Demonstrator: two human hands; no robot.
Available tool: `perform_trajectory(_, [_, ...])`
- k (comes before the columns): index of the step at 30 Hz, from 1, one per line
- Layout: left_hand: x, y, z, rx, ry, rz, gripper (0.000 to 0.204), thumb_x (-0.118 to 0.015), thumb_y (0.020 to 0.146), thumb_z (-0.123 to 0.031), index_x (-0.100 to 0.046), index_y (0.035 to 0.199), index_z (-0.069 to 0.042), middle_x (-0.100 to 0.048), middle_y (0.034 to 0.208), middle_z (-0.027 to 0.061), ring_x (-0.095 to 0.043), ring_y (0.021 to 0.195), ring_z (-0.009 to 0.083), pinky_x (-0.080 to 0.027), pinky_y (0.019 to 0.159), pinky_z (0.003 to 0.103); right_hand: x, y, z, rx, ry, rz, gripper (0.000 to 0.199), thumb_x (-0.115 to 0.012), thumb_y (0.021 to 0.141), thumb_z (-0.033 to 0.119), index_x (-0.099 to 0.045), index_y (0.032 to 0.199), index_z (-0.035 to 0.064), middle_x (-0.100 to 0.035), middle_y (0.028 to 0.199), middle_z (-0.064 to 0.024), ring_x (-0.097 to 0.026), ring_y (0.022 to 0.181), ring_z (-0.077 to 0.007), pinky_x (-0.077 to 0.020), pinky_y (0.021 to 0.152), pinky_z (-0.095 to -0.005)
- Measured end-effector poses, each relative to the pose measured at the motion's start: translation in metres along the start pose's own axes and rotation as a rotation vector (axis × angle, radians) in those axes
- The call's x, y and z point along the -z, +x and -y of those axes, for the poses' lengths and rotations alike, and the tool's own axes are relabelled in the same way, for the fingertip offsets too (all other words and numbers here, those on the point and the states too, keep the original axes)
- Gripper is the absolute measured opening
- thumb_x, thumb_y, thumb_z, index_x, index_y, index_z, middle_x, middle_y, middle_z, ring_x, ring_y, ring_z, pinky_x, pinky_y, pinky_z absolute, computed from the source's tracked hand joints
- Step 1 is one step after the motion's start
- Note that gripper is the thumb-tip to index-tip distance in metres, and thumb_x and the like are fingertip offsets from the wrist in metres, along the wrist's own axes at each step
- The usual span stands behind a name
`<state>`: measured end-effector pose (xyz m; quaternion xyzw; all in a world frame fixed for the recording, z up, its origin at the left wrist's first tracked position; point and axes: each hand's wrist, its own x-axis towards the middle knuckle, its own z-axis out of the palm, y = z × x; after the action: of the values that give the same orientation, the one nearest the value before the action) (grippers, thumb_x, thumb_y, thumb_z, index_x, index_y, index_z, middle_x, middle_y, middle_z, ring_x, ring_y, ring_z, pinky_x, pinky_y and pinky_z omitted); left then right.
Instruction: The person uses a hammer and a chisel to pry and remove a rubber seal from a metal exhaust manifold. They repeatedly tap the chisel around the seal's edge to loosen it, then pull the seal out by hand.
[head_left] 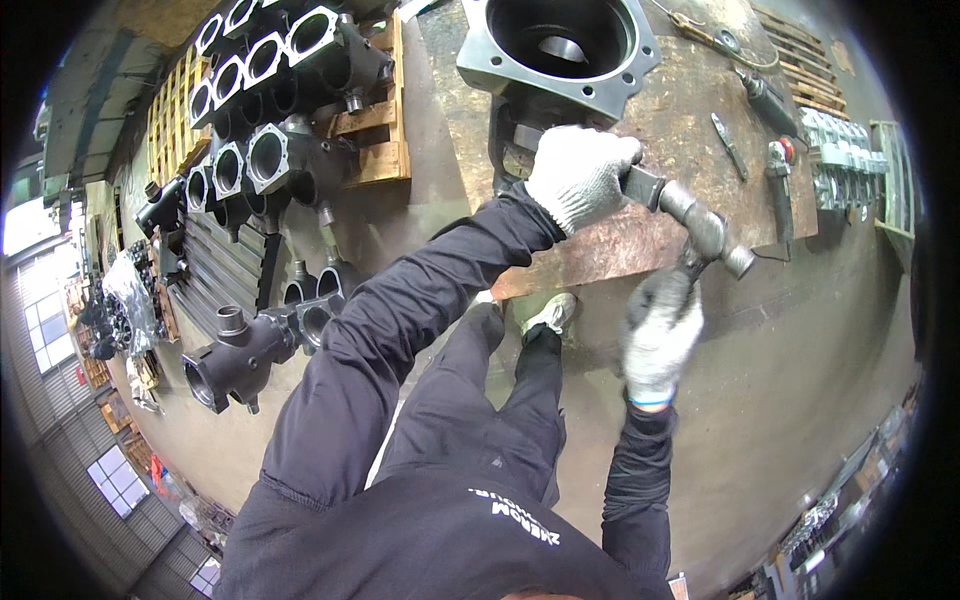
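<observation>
My left hand (pixel 580 180), in a white knit glove, is closed around a dark metal bar (pixel 642 187), whose end sticks out to the right of my fist. Beyond that hand stands a large black metal casting (pixel 545 80) with a round bore and a flat flange with bolt holes. Lower right, my right hand (pixel 662 345), also gloved and slightly blurred, grips a hammer (pixel 705 228) by its handle. The hammer's head lies right by the bar's end; whether they touch I cannot tell. My left fist hides the middle of the bar.
The worn workbench (pixel 600 250) carries a pen-shaped tool (pixel 729 146), a dark power tool (pixel 765 103) and an angle grinder (pixel 780 185) on its right. Several black castings (pixel 265 155) stand on pallets at left; another casting (pixel 235 360) sits lower. Silvery parts (pixel 845 160) are stacked far right.
</observation>
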<state>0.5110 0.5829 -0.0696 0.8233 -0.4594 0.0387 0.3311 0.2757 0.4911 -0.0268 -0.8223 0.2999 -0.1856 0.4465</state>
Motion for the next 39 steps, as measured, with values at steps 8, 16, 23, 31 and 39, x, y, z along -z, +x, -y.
perform_trajectory(8, [0.003,-0.002,0.006,0.021,-0.033,-0.027,0.012,-0.070,0.072,-0.021,-0.063,0.077,-0.014,-0.065,0.069,0.0093,-0.067,0.068,0.0297,-0.051,0.061,0.041,0.001,-0.004,-0.005,0.224,1.379,0.081,0.054,-0.047,0.101,0.050,-0.049,0.137,0.0098,-0.057,0.116,-0.0161,-0.060,0.092,-0.0287,-0.0554,0.080,-0.0427])
perform_trajectory(16, [0.001,-0.003,0.004,0.019,-0.002,-0.018,0.018,-0.075,0.070,-0.025,-0.063,0.077,-0.014,-0.066,0.071,0.0094,-0.067,0.068,0.0303,-0.052,0.062,0.041,0.012,0.010,0.026,0.128,1.306,0.055,0.044,-0.045,0.103,0.043,-0.053,0.128,0.0077,-0.059,0.093,-0.0095,-0.058,0.071,-0.0220,-0.0513,0.062,-0.0404])
perform_trajectory(23, [-0.001,-0.011,0.027,0.153,-0.086,-0.029,0.021,-0.077,0.070,-0.028,-0.063,0.075,-0.014,-0.063,0.064,0.0111,-0.065,0.062,0.0335,-0.051,0.059,0.044,-0.022,-0.004,0.014,0.070,-0.215,-0.077,0.053,-0.052,0.099,0.044,-0.054,0.127,-0.0017,-0.062,0.110,-0.0186,-0.060,0.104,-0.0322,-0.0461,0.094,-0.0446])
perform_trajectory(31, [-0.026,-0.034,-0.004,-0.043,-0.033,0.105,0.023,-0.075,0.064,-0.025,-0.058,0.077,-0.016,-0.059,0.066,0.0053,-0.065,0.067,0.0269,-0.049,0.064,0.040,0.026,-0.012,0.008,-0.142,0.749,-0.367,0.052,-0.042,0.101,0.059,-0.050,0.120,0.0105,-0.052,0.079,-0.0057,-0.039,0.047,-0.0110,-0.0387,0.035,-0.0235])
perform_trajectory(39, [-0.019,-0.005,0.007,0.000,0.010,-0.015,0.020,-0.075,0.067,-0.023,-0.060,0.080,-0.016,-0.062,0.068,0.0062,-0.065,0.065,0.0289,-0.049,0.060,0.040,-0.016,-0.022,0.009,-0.427,0.638,-0.275,0.050,-0.042,0.101,0.058,-0.046,0.098,0.0082,-0.039,0.064,-0.0015,-0.036,0.044,-0.0096,-0.0294,0.035,-0.0234])
